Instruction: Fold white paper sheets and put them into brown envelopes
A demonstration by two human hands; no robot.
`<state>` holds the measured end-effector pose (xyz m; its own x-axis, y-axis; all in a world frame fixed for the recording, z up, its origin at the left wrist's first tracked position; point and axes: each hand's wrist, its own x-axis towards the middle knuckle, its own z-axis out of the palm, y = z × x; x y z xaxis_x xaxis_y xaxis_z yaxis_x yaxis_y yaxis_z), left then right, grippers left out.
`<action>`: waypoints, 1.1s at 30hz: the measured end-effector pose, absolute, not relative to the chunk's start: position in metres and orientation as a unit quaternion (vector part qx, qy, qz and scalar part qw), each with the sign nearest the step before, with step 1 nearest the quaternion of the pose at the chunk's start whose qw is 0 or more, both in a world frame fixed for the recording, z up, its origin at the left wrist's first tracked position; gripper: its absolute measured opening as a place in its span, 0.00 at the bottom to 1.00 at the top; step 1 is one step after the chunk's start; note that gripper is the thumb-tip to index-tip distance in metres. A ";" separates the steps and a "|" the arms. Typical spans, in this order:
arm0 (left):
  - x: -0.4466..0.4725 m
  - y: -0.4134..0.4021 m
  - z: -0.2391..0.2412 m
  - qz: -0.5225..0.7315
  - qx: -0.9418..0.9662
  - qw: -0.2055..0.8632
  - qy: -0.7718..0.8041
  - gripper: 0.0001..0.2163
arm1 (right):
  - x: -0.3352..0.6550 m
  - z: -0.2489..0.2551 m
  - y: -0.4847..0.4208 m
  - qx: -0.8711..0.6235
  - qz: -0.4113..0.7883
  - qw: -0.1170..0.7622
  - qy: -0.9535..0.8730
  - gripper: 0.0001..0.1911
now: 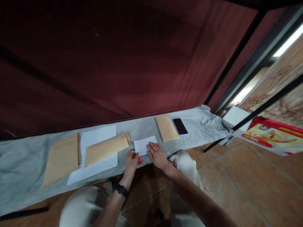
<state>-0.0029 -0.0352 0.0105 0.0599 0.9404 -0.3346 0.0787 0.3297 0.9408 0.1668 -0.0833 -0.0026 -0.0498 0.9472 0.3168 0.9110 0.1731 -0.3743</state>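
A small folded white paper (144, 144) lies on the grey cloth (21, 167) near its front edge. My left hand (132, 161) pinches the paper's near left corner, fingers curled. My right hand (157, 155) lies flat on the paper's right edge with fingers stretched out. Left of the paper, a brown envelope (106, 148) rests on a larger white sheet (97, 137). Another brown envelope (62, 157) lies further left.
A third brown envelope (166, 127) and a black phone (180, 126) lie on the cloth to the right. A dark red curtain (118, 56) hangs behind. Black metal bars (251, 115) and a red and yellow poster (272, 135) are at the right, over a tiled floor.
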 end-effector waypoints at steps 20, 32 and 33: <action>0.008 -0.062 -0.006 0.176 0.860 0.056 0.475 0.26 | 0.170 -0.003 -0.079 -0.643 0.072 0.273 -0.712 0.21; 0.019 -0.048 -0.001 0.137 0.842 0.051 0.520 0.25 | 0.158 -0.013 -0.053 -0.643 0.029 0.214 -0.735 0.24; 0.019 -0.045 0.000 0.132 0.844 0.048 0.518 0.25 | 0.158 -0.015 -0.054 -0.649 0.014 0.206 -0.732 0.24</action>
